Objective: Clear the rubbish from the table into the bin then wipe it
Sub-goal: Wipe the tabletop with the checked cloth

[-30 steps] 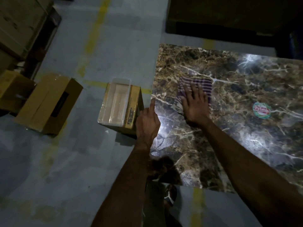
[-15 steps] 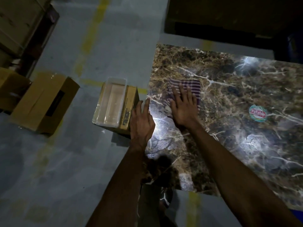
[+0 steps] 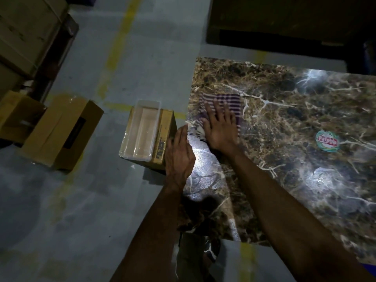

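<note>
Pressing flat on a striped cloth (image 3: 220, 107), the right hand (image 3: 220, 130) has its fingers spread wide near the left edge of the marble-patterned table (image 3: 284, 159). The left hand (image 3: 179, 154) rests open and holds nothing at that edge, beside a cardboard box (image 3: 162, 137) topped by a clear plastic tray (image 3: 140, 131); which is the bin I cannot tell. Wiping well probably means even pressure and overlapping strokes out to the edge. A round sticker (image 3: 327, 141) carries red lettering, too blurred to read surely.
</note>
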Action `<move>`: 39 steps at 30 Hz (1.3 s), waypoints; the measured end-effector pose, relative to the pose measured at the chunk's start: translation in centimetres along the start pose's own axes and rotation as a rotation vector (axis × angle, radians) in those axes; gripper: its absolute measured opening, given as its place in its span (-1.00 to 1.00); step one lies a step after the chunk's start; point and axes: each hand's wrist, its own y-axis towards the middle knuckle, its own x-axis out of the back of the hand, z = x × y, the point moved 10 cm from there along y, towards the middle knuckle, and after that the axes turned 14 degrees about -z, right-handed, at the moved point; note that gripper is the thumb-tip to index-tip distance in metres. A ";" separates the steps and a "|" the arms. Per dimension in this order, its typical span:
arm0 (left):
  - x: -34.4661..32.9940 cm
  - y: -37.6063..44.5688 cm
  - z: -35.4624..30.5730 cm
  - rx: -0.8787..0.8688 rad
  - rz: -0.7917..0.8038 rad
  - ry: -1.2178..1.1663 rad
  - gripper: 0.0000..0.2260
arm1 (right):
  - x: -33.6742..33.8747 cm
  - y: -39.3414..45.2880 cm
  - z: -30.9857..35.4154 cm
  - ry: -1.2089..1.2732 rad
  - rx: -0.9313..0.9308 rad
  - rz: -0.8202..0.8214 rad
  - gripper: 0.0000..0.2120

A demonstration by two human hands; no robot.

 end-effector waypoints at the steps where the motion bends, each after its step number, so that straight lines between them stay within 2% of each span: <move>1: 0.1 0.1 -0.2 -0.012 -0.002 -0.001 -0.49 | -0.5 0.0 1.4 0.001 0.035 0.025 -0.40; 3: 0.4 0.2 -0.7 -0.041 -0.004 0.003 -0.50 | -1.0 -2.0 3.6 0.008 0.170 0.065 -0.41; 5: 0.5 0.2 -0.8 -0.033 -0.005 -0.002 -0.50 | -0.7 -4.9 3.0 0.015 0.247 0.081 -0.44; 7: 0.3 0.1 -0.5 -0.010 0.008 -0.017 -0.48 | 0.1 -6.1 0.2 0.022 0.208 0.090 -0.45; 10: 0.1 0.0 -0.2 0.022 0.001 -0.031 -0.48 | 0.6 -2.9 -3.1 0.003 0.062 0.049 -0.43; 13: 0.3 0.0 -0.1 0.043 -0.008 -0.054 -0.50 | -0.3 0.8 -1.5 -0.001 -0.020 0.030 -0.41; 16: 0.3 0.0 -0.2 0.037 -0.009 -0.079 -0.49 | -1.1 -0.7 2.5 0.010 0.138 0.066 -0.43; 19: 0.3 0.1 0.0 0.030 -0.009 -0.090 -0.50 | -0.5 -4.7 1.8 0.015 0.257 0.092 -0.46; 23: 0.4 0.1 0.2 0.037 -0.029 -0.125 -0.51 | 0.8 -3.4 -2.8 0.001 0.113 0.073 -0.43; 27: 0.2 0.1 0.3 0.031 -0.030 -0.149 -0.51 | -0.2 1.3 -0.9 0.005 -0.026 0.027 -0.39; 30: -0.2 0.0 0.9 0.087 -0.020 -0.207 -0.52 | -0.8 -0.8 2.3 0.012 0.119 0.066 -0.42; 33: -0.1 0.2 0.8 0.074 -0.021 -0.231 -0.52 | 0.3 -4.7 1.1 0.009 0.197 0.094 -0.46; 36: 0.5 0.1 0.3 0.081 -0.036 -0.259 -0.53 | 1.1 -3.7 -2.7 -0.022 0.048 0.076 -0.45; 39: 0.7 0.1 0.2 0.078 -0.044 -0.287 -0.54 | 0.6 1.4 -3.1 -0.028 -0.082 0.017 -0.42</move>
